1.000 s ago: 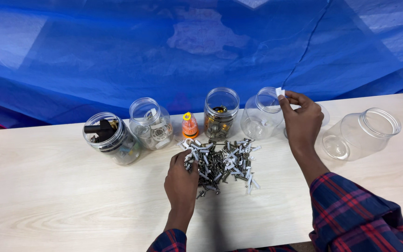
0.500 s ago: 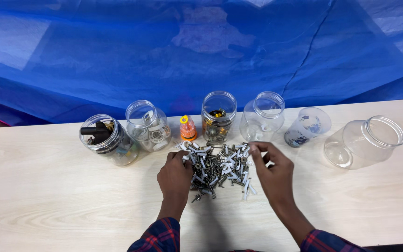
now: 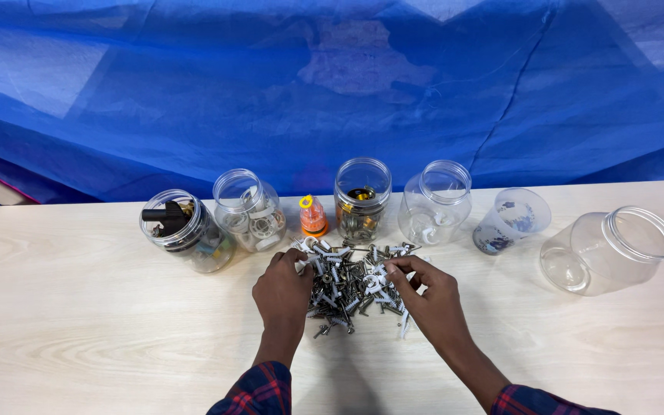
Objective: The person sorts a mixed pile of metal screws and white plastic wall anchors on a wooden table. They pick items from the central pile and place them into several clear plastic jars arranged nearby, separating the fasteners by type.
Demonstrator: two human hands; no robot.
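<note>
A pile of small metal screws and white plastic clips [image 3: 351, 280] lies on the light wooden table [image 3: 78, 338]. My left hand [image 3: 282, 292] rests on the pile's left side, fingers curled into the pieces. My right hand [image 3: 432, 296] is at the pile's right side, thumb and fingers pinched on a small piece from the pile. Behind the pile stands a row of clear plastic jars: one with black parts [image 3: 182, 229], one with white clips [image 3: 251, 210], one with metal parts [image 3: 361, 198], and one nearly empty [image 3: 436, 201].
A small orange bottle [image 3: 313, 217] stands between two jars. A clear cup [image 3: 510, 221] leans at the right, and an empty jar [image 3: 609, 250] lies on its side further right. A blue sheet [image 3: 332, 84] hangs behind the table.
My right hand came down from the nearly empty jar to the right side of the pile and now picks among the pieces. My left hand stayed on the pile.
</note>
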